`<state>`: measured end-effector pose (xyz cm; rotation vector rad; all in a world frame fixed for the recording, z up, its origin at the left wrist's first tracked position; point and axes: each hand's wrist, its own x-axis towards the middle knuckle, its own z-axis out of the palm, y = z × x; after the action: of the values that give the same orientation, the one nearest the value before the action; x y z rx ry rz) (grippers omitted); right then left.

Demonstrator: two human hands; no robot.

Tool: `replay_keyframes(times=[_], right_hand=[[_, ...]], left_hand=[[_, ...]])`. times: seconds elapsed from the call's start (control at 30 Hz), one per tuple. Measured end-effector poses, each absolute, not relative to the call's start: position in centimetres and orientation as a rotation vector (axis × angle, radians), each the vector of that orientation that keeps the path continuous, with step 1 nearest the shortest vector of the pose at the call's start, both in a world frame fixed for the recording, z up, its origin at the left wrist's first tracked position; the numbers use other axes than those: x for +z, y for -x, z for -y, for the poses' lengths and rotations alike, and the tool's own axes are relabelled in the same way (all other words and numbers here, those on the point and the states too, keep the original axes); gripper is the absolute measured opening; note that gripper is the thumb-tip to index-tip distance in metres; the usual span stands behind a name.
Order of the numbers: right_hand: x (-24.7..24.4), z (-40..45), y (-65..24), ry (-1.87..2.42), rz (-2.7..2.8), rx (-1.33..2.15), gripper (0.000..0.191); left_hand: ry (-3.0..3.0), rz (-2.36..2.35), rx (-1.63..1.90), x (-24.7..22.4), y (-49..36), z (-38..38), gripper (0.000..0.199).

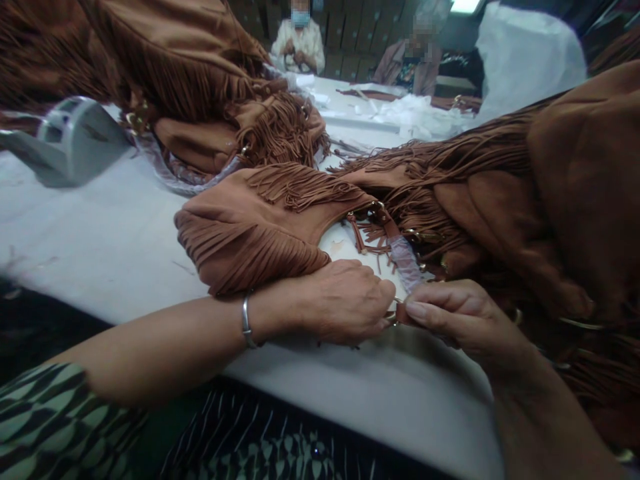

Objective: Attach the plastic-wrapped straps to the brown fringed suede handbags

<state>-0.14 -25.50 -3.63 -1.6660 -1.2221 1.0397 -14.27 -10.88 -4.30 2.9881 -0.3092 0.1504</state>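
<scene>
A brown fringed suede handbag (265,213) lies on the white table, its curved opening towards my hands. My left hand (345,300) is closed at the bag's near end, fingertips on a gold-coloured metal ring (395,312). Just right of it, my right hand (453,310) pinches the brown end of the bag's strap (404,315) between thumb and fingers, close against that ring. Clear plastic film wraps the strap's middle (406,260). A small brown tassel (357,233) hangs near the far strap joint. My left fingertips are partly hidden.
More brown fringed bags are heaped at the right (510,200) and the back left (215,120). A grey tape dispenser (75,143) stands on the table (100,233) at left. Crumpled white wrapping (420,113) lies farther back. Two people (299,43) are across the table.
</scene>
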Motion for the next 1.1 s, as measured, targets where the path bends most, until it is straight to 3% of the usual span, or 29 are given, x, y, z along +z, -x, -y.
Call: replay_keyframes(times=[0.27, 0.4, 0.6, 0.77, 1.0, 1.1], right_hand=[[-3.7, 24.6, -1.5, 1.551, 1.185, 1.51, 0.033], [-3.5, 24.9, -2.0, 1.62, 1.183, 1.377, 0.034], [-3.7, 25.3, -1.9, 1.614, 1.144, 1.362, 0.033], [-4.1, 24.6, -1.5, 1.535, 1.119, 1.386, 0.027], [-4.1, 26.4, -2.8, 1.602, 1.054, 1.051, 0.046], [-3.9, 27.2, -3.8, 1.595, 0.961, 0.857, 0.041]], left_hand=[[-3.029, 0.493, 0.253, -4.5, 15.1, 11.9, 0.022], [-3.077, 0.314, 0.303, -4.1, 15.1, 11.6, 0.04], [-3.13, 0.371, 0.273, -4.4, 15.2, 11.6, 0.015], [-3.115, 0.474, 0.248, -4.9, 15.1, 12.0, 0.015], [-3.095, 0.353, 0.168, -1.4, 18.6, 13.7, 0.016], [-3.015, 0.347, 0.033, 1.0, 21.7, 12.1, 0.044]])
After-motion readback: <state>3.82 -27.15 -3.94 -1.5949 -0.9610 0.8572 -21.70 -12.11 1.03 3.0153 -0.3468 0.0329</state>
